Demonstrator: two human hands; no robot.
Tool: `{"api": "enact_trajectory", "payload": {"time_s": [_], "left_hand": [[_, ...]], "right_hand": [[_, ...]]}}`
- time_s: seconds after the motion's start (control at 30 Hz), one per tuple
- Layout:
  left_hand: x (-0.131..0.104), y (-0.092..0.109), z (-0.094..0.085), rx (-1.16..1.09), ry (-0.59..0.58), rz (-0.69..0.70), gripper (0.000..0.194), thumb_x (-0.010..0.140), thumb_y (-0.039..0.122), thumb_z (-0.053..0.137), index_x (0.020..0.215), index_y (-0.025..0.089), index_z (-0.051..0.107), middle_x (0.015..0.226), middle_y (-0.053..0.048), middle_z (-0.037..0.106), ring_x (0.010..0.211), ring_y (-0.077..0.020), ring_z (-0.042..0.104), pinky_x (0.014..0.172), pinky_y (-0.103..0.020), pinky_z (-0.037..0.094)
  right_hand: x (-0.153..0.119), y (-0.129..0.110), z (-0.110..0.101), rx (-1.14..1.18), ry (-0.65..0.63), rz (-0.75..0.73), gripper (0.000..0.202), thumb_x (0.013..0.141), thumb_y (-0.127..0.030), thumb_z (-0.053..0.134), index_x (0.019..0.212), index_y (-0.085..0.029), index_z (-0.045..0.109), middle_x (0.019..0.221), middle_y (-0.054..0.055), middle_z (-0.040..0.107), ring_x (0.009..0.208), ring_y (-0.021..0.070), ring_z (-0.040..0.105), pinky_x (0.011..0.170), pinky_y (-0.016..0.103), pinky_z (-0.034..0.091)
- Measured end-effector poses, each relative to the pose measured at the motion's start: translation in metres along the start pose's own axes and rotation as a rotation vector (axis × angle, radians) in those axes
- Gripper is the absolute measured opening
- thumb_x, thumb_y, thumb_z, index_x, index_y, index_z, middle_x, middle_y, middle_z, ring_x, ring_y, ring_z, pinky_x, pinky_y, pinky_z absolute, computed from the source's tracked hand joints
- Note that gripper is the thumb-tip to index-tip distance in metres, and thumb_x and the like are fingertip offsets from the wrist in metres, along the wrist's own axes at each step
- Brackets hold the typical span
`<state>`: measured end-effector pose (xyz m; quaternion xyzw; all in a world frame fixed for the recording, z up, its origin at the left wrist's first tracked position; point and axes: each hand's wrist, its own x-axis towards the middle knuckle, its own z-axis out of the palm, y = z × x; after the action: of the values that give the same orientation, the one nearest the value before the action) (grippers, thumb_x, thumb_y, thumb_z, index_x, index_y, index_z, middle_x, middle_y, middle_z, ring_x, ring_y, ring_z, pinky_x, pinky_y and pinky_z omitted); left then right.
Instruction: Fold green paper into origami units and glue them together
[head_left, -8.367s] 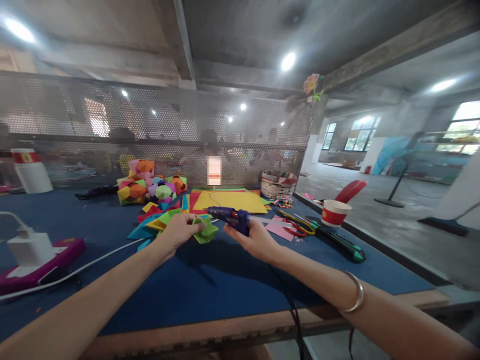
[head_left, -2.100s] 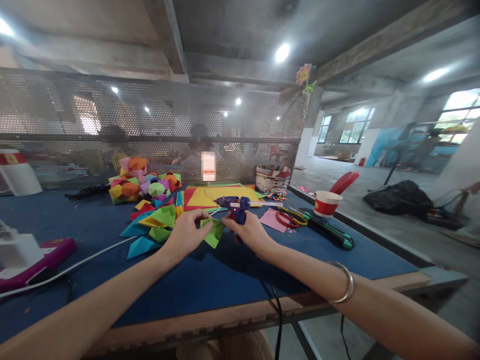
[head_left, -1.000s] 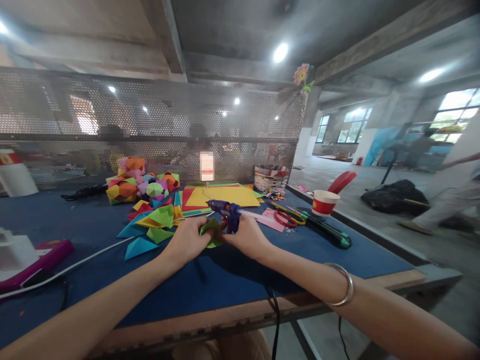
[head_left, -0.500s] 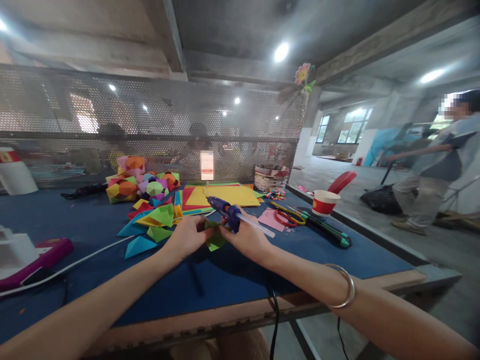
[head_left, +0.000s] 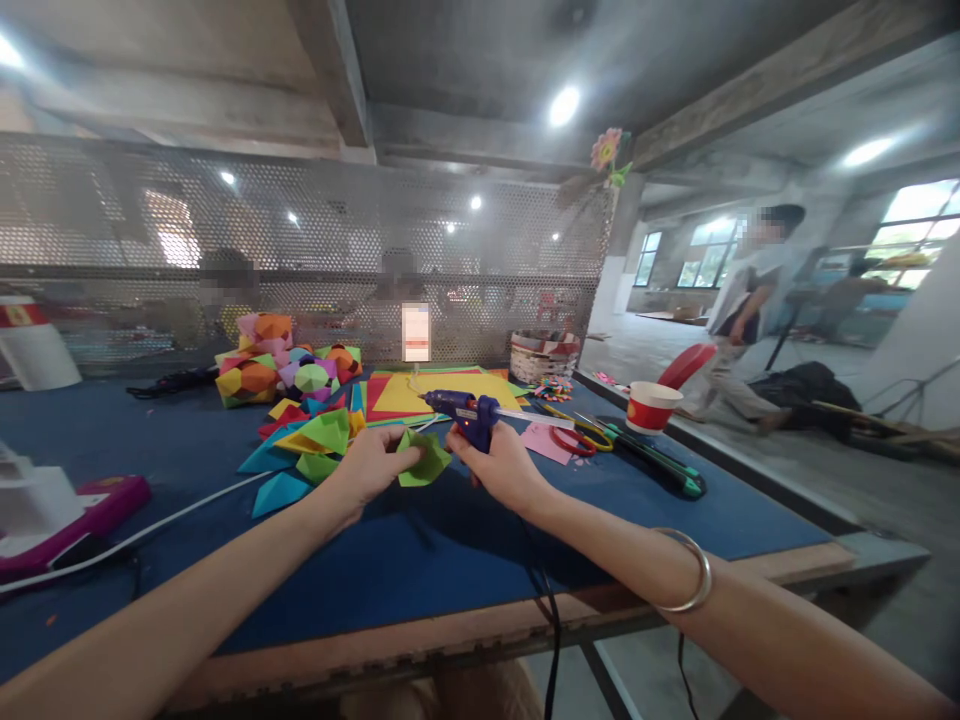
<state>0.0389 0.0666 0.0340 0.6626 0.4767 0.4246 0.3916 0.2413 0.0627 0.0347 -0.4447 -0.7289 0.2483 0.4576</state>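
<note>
My left hand [head_left: 375, 462] pinches a folded green paper piece [head_left: 424, 462] between thumb and fingers, above the blue tabletop [head_left: 360, 580]. In my right hand [head_left: 504, 468] is a blue hot glue gun [head_left: 466, 410], fingers wrapped round its handle. The gun's nozzle points left, above and apart from the green piece, and a clear glue stick [head_left: 536, 417] sticks out of its back. Left of my left hand lies a pile of folded paper pieces [head_left: 322, 435] in green, yellow, blue and red. Behind the gun are stacked coloured paper sheets [head_left: 401, 392].
Paper balls [head_left: 251, 378] stand at the back left. On the right lie scissors [head_left: 574, 438], a green-black cutter [head_left: 660, 462] and a paper cup [head_left: 652, 408]. A white cable [head_left: 187, 518] crosses the left side. A phone [head_left: 416, 332] stands before the mesh screen. Another person walks beyond the table.
The glue gun has swung to point more to the left and moved right, away from the green paper piece, which now shows more fully. The person beyond has walked leftward.
</note>
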Motion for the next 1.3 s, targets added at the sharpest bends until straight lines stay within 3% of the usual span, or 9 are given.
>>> {"api": "enact_trajectory", "payload": {"time_s": [0.13,0.27,0.43,0.87,1.07,1.3], "left_hand": [[0.006,-0.003,-0.012,0.021,0.067,-0.07,0.018,0.101,0.031,0.071,0.106,0.014,0.07,0.1,-0.003,0.072,0.083,-0.0168,0.071,0.073,-0.033,0.062],[0.008,-0.003,-0.021,0.03,0.142,-0.112,0.02,0.102,0.032,0.07,0.111,0.014,0.069,0.103,-0.004,0.072,0.084,-0.0171,0.071,0.074,-0.034,0.062],[0.009,0.0,-0.027,0.055,0.158,-0.107,0.02,0.102,0.032,0.07,0.111,0.014,0.069,0.106,-0.005,0.072,0.087,-0.0179,0.071,0.076,-0.035,0.063],[0.009,-0.01,-0.031,0.063,0.132,-0.005,0.025,0.102,0.035,0.07,0.116,0.015,0.068,0.108,-0.005,0.072,0.087,-0.0183,0.071,0.075,-0.035,0.063],[0.007,-0.005,-0.029,0.104,0.107,-0.002,0.019,0.101,0.033,0.07,0.102,0.014,0.069,0.094,-0.002,0.071,0.078,-0.0154,0.069,0.07,-0.031,0.061],[0.006,-0.004,-0.029,0.125,0.101,0.004,0.019,0.102,0.033,0.07,0.099,0.014,0.069,0.092,-0.001,0.071,0.077,-0.0153,0.069,0.071,-0.031,0.061]], "right_hand": [[-0.002,-0.001,-0.003,0.01,-0.032,-0.045,0.028,0.098,-0.041,0.06,0.082,-0.021,0.071,0.063,0.001,0.067,0.049,0.0163,0.061,0.053,0.028,0.05],[-0.006,-0.003,-0.004,-0.018,-0.056,-0.131,0.023,0.096,-0.042,0.064,0.095,-0.023,0.077,0.079,0.003,0.076,0.078,0.0238,0.073,0.072,0.033,0.057],[-0.009,-0.003,-0.003,-0.079,-0.085,-0.195,0.03,0.094,-0.041,0.066,0.11,-0.019,0.079,0.103,0.009,0.081,0.097,0.0298,0.075,0.089,0.042,0.058],[-0.008,0.001,-0.003,-0.197,-0.075,-0.173,0.026,0.095,-0.042,0.068,0.102,-0.02,0.08,0.098,0.011,0.082,0.095,0.032,0.075,0.09,0.045,0.058],[-0.008,-0.001,-0.003,-0.227,-0.076,-0.168,0.025,0.095,-0.041,0.068,0.097,-0.019,0.079,0.096,0.011,0.082,0.089,0.0299,0.074,0.085,0.041,0.057],[-0.008,-0.001,-0.003,-0.25,-0.074,-0.162,0.027,0.095,-0.042,0.067,0.095,-0.018,0.079,0.093,0.011,0.081,0.086,0.0285,0.074,0.079,0.037,0.056]]}}
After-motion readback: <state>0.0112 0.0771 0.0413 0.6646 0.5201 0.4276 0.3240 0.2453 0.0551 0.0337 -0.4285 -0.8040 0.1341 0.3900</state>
